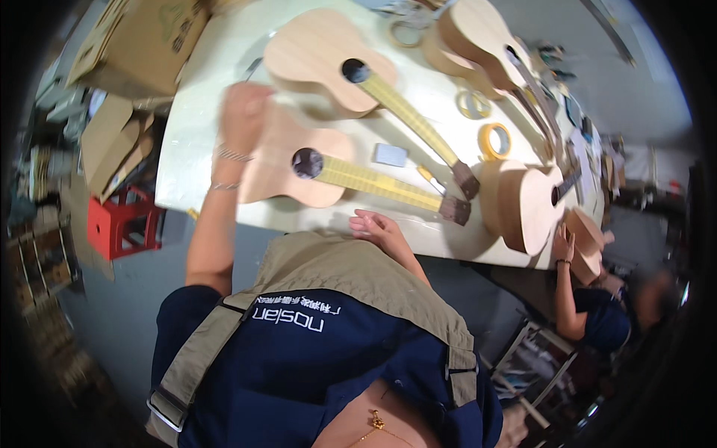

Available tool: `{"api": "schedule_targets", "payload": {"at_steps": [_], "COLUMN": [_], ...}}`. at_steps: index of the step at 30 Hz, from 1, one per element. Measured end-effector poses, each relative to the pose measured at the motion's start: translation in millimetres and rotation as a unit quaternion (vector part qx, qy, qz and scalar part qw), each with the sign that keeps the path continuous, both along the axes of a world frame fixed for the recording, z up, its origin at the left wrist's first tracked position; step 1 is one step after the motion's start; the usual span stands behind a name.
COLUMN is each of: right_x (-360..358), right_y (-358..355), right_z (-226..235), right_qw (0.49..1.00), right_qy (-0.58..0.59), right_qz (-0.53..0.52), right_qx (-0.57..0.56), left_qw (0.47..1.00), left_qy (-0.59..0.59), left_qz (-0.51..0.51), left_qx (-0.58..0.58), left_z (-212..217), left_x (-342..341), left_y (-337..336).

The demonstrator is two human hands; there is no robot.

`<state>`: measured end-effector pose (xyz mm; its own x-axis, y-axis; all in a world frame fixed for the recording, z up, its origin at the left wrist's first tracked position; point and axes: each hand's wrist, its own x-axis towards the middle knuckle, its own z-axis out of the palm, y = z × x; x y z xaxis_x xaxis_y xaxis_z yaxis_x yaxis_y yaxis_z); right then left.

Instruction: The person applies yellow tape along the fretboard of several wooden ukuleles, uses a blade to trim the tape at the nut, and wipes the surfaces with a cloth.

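A pale unfinished ukulele [328, 142] lies on its back at the table's near edge, yellow tape along its neck and a dark headstock to the right. My left hand [246, 119] is over the wide left end of its body. That hand is smeared by motion, so its fingers and anything in them cannot be made out. By the table's front edge, just below the neck, my right hand [379, 227] has its fingers stretched out and holds nothing. A second taped ukulele [321, 56] lies behind the first.
More pale instruments [515, 205] stand at right, near tape rolls [494, 140]. A small grey block [390, 154] lies between the necks. At far right a co-worker's hand [564, 245] touches another body. Cardboard boxes [134, 45] and a red stool [123, 224] are at left.
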<state>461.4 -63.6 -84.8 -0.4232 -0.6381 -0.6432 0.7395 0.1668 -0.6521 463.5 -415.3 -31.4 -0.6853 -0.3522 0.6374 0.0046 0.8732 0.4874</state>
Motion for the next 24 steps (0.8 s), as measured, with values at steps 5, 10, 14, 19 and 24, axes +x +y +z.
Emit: {"api": "schedule_targets", "payload": {"at_steps": [5, 10, 14, 19, 24], "right_x": [-30, -30, 3, -4, -21], "right_y": [7, -1, 13, 21, 22], "right_z": [-36, -44, -5, 84, 173], "right_qw": [0.863, 0.839, 0.889, 0.753, 0.676], "right_qy": [-0.26, -0.198, -0.032, 0.379, 0.441], "right_qz": [-0.364, -0.423, -0.409, -0.511, -0.374], "right_qx": [-0.235, -0.279, -0.205, -0.168, -0.457], "left_qw": [0.876, 0.607, 0.685, 0.837, 0.927], "left_qy": [-0.263, -0.636, -0.53, -0.361, -0.022], "left_qz": [-0.377, -0.449, -0.485, -0.412, -0.373], "left_qx": [-0.145, -0.158, -0.123, 0.013, 0.039], "left_z": [-7, -32, 47, 194, 214], "left_x": [-182, -263, -252, -189, -116], "left_y": [149, 175, 129, 51, -26]}}
